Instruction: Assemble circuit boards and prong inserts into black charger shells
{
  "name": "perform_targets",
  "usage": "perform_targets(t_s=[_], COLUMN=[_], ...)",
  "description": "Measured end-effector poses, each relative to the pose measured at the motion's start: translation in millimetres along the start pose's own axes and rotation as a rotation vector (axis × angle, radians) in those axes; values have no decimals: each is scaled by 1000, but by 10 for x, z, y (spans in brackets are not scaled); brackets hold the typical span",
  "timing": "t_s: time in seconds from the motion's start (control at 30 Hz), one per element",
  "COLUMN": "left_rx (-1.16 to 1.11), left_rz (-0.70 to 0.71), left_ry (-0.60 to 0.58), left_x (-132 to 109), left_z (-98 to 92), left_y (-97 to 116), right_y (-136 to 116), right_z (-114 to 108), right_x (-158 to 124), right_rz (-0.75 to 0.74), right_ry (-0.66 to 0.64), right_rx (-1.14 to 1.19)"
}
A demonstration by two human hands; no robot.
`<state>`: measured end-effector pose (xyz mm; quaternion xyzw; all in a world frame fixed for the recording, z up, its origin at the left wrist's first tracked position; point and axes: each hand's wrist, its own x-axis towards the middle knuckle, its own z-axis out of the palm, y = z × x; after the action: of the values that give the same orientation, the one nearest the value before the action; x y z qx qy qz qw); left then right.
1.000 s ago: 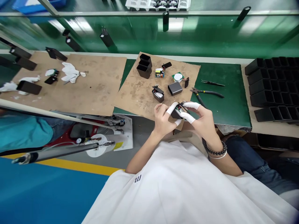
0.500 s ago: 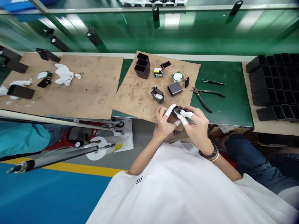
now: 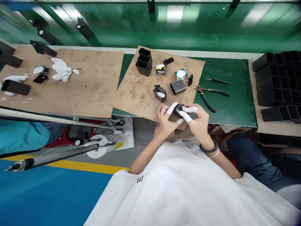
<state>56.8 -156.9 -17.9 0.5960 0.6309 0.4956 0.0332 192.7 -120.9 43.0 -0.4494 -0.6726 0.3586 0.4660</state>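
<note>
Both my hands hold one small black box-shaped casing [image 3: 179, 110] near the front edge of a brown cardboard sheet [image 3: 138, 91]. My left hand [image 3: 166, 121] grips it from the left, with a white finger cot on one fingertip. My right hand [image 3: 199, 122] pinches it from the right with cot-covered fingers; a bead bracelet is on that wrist. Just beyond the hands lie an open casing with wires [image 3: 160, 93], a closed grey casing [image 3: 178, 86], a green circuit board with a white disc [image 3: 181, 74] and a small populated board [image 3: 161, 70].
Three empty black shells [image 3: 143, 61] stand at the cardboard's far side. Pliers [image 3: 207, 94] and tweezers [image 3: 217, 81] lie on the green mat. Rows of black shells [image 3: 277, 81] fill the right. White cloths [image 3: 61, 69] and parts lie on the left cardboard. A person in teal [image 3: 21, 136] is at left.
The hands stayed closed on the casing and drew closer together around it, my right fingers folding further over its top. The view shifted slightly.
</note>
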Motion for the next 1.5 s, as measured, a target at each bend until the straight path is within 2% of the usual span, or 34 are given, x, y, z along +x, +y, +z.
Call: perform_targets(t_s=[0.13, 0.3, 0.37, 0.57, 0.7, 0.87, 1.0, 1.07, 1.1, 1.2, 1.23, 1.3, 1.37, 1.43, 1.5], left_rx=[-45, -91, -127, -174, -230, -92, 69, 120, 144, 193, 192, 164, 105, 50, 30], left_rz=[32, 6, 4, -14, -15, 47, 186, 249, 264, 230, 204, 164, 145, 127, 102], left_ry=[-29, -185, -213, -231, -226, -247, -294, -281, -266, -226, -212, -175, -136, -105, -80], left_x=[34, 80, 93, 112, 110, 133, 197, 227, 237, 249, 249, 249, 247, 234, 199], left_z=[-41, -125, -152, -169, -174, -212, -315, -410, -470, -672, -733, -818, -846, -831, -806], left_y=[-10, -35, -37, -27, -24, 13, 74, 69, 52, -34, -61, -94, -92, -68, -48], right_y=[-14, -58, -66, -8, -33, -144, -183, -284, -368, -680, -766, -847, -786, -622, -434], right_z=[-100, -161, -167, -161, -212, -285, -309, -421, -517, -890, -994, -1082, -968, -705, -433], right_x=[143, 240, 243, 223, 194, 247, 345, 352, 341, 284, 274, 289, 349, 433, 514], right_rz=[238, 330, 339, 323, 216, 32, 46, 62, 55, 17, -1, -61, -78, -25, 30], right_ry=[-107, -153, -151, -190, -227, -441, -547, -502, -417, 9, 104, 140, 29, -115, -296], right_rx=[229, 299, 314, 306, 185, -154, -130, -103, -99, -173, -244, -431, -662, -867, -937])
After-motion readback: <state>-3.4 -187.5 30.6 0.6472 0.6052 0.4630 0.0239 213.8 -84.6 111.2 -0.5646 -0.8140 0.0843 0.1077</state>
